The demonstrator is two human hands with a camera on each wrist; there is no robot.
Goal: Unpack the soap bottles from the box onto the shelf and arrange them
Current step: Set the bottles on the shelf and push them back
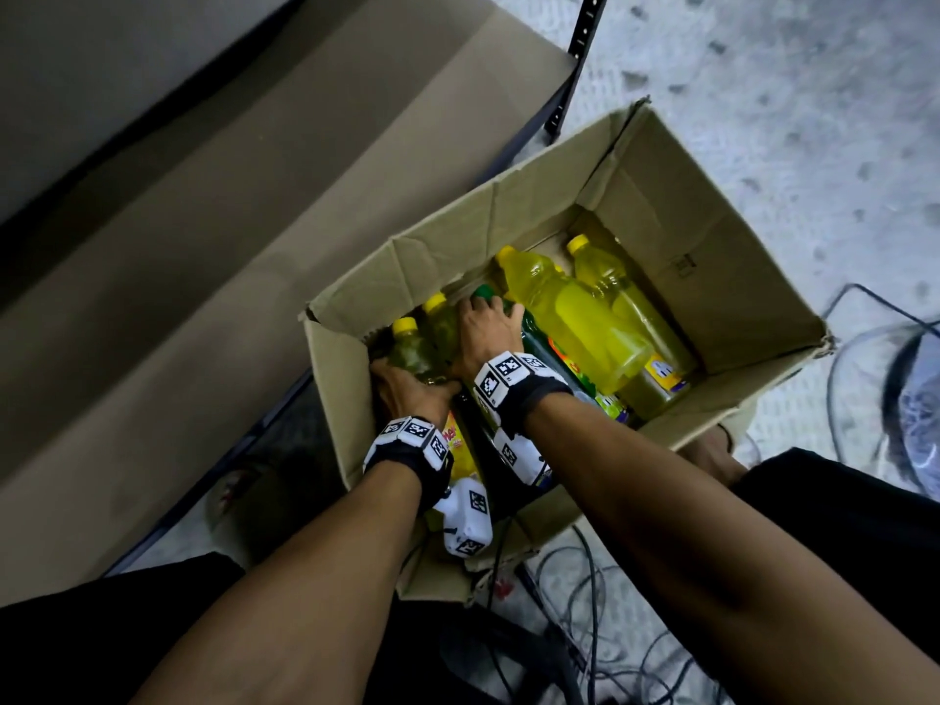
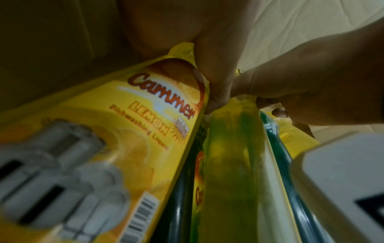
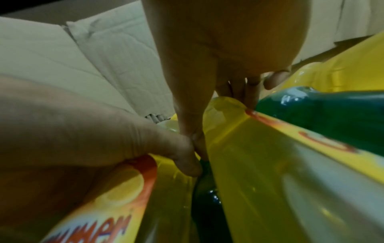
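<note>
An open cardboard box (image 1: 712,277) on the floor holds several soap bottles lying on their sides. My left hand (image 1: 407,394) grips a yellow-capped bottle (image 1: 414,351) at the box's left wall; its lemon label (image 2: 145,125) fills the left wrist view, with my thumb (image 2: 216,78) on its edge. My right hand (image 1: 488,333) grips the neighbouring yellow bottle (image 3: 259,164), thumb (image 3: 191,128) on one side and fingers (image 3: 249,92) wedged against a green bottle (image 3: 322,111). Both hands touch each other. More yellow bottles (image 1: 585,323) lie to the right.
A brown shelf board (image 1: 254,221) runs along the left, with a dark perforated upright (image 1: 585,28) at its far end. Cables (image 1: 585,602) tangle on the floor near my knees. A wire-framed object (image 1: 890,379) sits right of the box. The floor beyond is pale.
</note>
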